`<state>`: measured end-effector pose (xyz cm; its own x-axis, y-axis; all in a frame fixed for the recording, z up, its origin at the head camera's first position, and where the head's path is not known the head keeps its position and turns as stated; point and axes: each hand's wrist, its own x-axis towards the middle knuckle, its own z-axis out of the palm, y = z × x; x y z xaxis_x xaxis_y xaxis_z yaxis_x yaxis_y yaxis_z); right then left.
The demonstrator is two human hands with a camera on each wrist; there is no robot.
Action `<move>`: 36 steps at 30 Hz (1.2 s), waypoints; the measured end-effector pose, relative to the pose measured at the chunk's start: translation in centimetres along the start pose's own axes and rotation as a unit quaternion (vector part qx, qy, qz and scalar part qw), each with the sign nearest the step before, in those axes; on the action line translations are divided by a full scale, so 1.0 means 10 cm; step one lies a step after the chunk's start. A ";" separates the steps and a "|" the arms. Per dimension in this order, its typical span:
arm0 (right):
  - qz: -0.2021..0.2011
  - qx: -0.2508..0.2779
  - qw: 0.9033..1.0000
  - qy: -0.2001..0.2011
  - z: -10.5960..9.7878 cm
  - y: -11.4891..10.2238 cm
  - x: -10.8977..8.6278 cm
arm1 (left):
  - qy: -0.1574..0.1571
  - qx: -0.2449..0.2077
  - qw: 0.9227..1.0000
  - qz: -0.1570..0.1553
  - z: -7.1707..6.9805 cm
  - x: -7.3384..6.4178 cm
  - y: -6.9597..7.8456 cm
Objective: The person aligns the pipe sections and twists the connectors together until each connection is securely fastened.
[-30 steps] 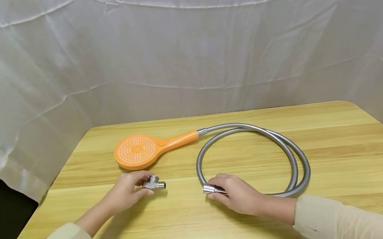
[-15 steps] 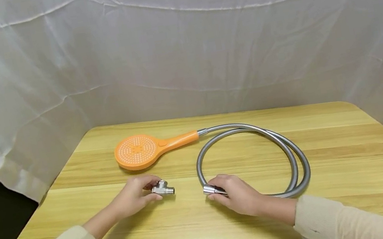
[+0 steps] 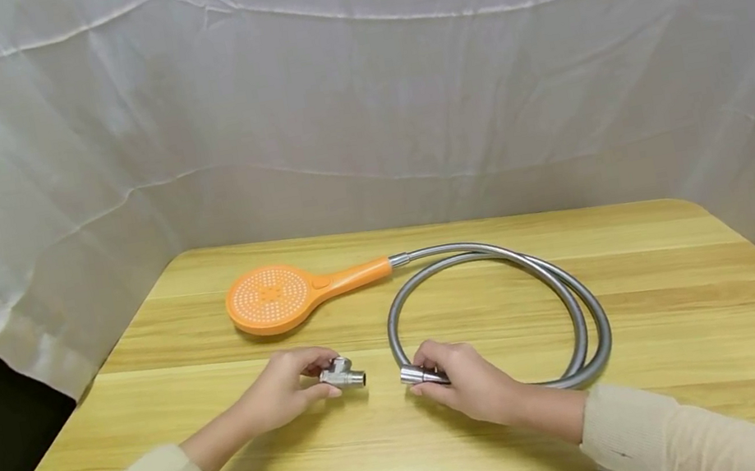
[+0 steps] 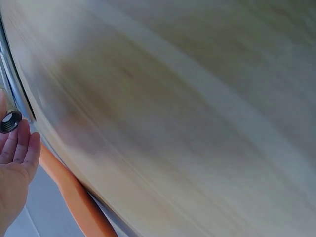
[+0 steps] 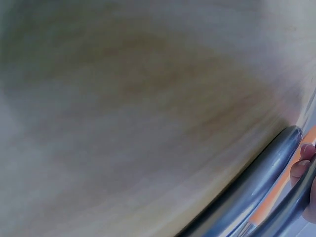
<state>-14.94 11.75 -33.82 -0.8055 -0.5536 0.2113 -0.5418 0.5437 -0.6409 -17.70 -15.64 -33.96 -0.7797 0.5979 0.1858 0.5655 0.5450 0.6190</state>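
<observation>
Your left grip (image 3: pixel 287 391) is clamped, thumb against fingers, on the metal fitting (image 3: pixel 342 375), which sits at 3 o'clock from that hand. Your right grip (image 3: pixel 465 383) is clamped on the hose connector (image 3: pixel 419 374), which projects between 9 and 10 o'clock.

Governing relation: the fitting's mouth faces about 3 o'clock and the connector's free end about 9; the pieces are near but apart. The connector's long axis is tipped slightly off the 9-to-3 line. In my judgement, any closing of that gap turns on this alignment.

The shower head (image 3: pixel 268 299) lies at 11 o'clock from the fitting, nearer your left hand. The hose (image 3: pixel 579 327) loops from 11 round to 3 o'clock of your right.

Tabletop (image 3: pixel 414 454) edges at 12 and 10 o'clock are well apart from both hands; room appears towards 6. The wrist views are blurred, so contact between the fitting and the tabletop cannot be certified.
</observation>
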 end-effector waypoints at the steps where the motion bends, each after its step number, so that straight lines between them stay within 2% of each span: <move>1: -0.002 0.001 1.000 -0.001 0.00 0.00 0.00 | -0.001 -0.001 1.000 0.001 0.01 0.01 0.01; 23: -0.021 -0.010 1.000 0.011 0.01 -0.01 0.00 | -0.005 -0.017 1.000 0.009 0.17 0.13 0.18; 36: -0.027 -0.017 0.999 0.004 0.02 0.01 0.01 | 0.000 -0.026 1.000 0.015 0.25 0.18 0.22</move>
<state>-14.99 11.58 -34.03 -0.7767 -0.5774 0.2515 -0.5924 0.5342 -0.6030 -17.20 -11.87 -34.15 -0.7627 0.6132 0.2054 0.5739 0.4954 0.6521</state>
